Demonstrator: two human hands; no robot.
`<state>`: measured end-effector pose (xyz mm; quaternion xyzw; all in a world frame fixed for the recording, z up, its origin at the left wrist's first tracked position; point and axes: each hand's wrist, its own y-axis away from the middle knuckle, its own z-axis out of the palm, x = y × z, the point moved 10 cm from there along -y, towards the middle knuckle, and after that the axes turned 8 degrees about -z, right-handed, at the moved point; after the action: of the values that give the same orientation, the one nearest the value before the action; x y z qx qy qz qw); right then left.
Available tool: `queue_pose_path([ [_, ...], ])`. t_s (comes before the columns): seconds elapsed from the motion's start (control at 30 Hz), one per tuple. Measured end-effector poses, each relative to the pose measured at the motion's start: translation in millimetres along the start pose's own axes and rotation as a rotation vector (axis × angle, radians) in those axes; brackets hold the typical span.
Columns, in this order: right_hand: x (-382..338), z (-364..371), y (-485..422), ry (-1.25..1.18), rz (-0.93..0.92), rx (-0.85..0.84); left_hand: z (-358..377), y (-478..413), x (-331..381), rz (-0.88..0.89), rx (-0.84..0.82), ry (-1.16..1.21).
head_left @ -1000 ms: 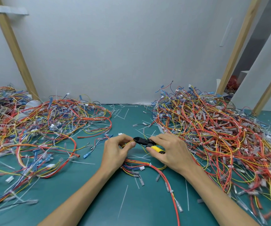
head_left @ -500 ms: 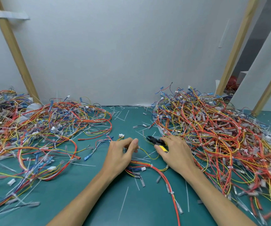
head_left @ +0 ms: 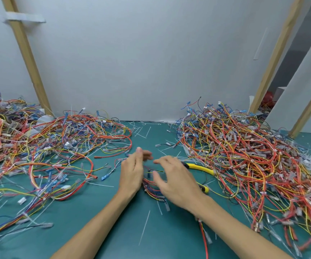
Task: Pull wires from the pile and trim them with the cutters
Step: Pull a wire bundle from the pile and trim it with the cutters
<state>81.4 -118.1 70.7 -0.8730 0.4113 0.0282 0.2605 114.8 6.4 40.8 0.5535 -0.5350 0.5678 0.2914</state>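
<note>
left post (head_left: 27,58): wooden, leaning against the grey wall (head_left: 151,53) behind everything
left pile (head_left: 48,152): big loose tangle of red, yellow and blue wires, sprawling from the left edge nearly to mid surface
left hand (head_left: 132,171): on my feed it's edge-on, fingers straight and pointing away, nothing in it. The fingertips are blurry, so I can't tell if they brush a wire
small bundle (head_left: 151,186): short clump of red and blue wires on the surface, right between the two hands and partly tucked under the right one
right hand (head_left: 177,182): palm down, fingers spread and loose, gripping nothing as far as I can see. It hovers over the bundle, close beside the left hand but not touching it
cutters (head_left: 200,167): yellow handles poke out from behind the right hand, splayed apart, lying at the edge of the right pile. The head is mostly hidden by the hand
right pile (head_left: 244,156): the bigger heap, mostly red and yellow, runs off the right edge
right post (head_left: 276,55): wooden too, leaning the other way
surface (head_left: 169,240): teal mat with thin white offcuts (head_left: 145,224) scattered on it
</note>
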Motion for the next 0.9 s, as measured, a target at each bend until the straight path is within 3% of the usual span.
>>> queue_pose_path([
  [0.17,-14.0,30.7,-6.0,0.230,0.014,-0.174,-41.8,-7.8,-3.4,0.008,0.258,-0.003],
  [0.27,-16.1,48.8,-7.1,0.358,0.056,-0.298,-52.8,-10.8,-9.6,-0.022,0.302,-0.002],
  [0.4,-16.1,48.3,-15.7,0.322,0.112,-0.289,-49.8,-11.7,-11.9,-0.030,0.287,-0.018],
  [0.53,18.9,27.2,-28.4,-0.043,0.339,-0.197,-44.5,-11.7,-9.7,-0.002,0.264,-0.061],
  [0.67,49.9,14.7,-32.9,-0.863,0.617,-0.009,-47.3,-7.1,1.4,0.066,0.313,-0.104],
  [0.8,66.0,-24.5,-45.4,-1.332,0.635,0.246,-32.6,-7.8,5.7,0.100,0.166,-0.090],
  [0.9,73.1,-56.3,-58.5,-1.509,0.595,0.373,-12.5,-3.3,8.9,0.139,-0.004,-0.088],
])
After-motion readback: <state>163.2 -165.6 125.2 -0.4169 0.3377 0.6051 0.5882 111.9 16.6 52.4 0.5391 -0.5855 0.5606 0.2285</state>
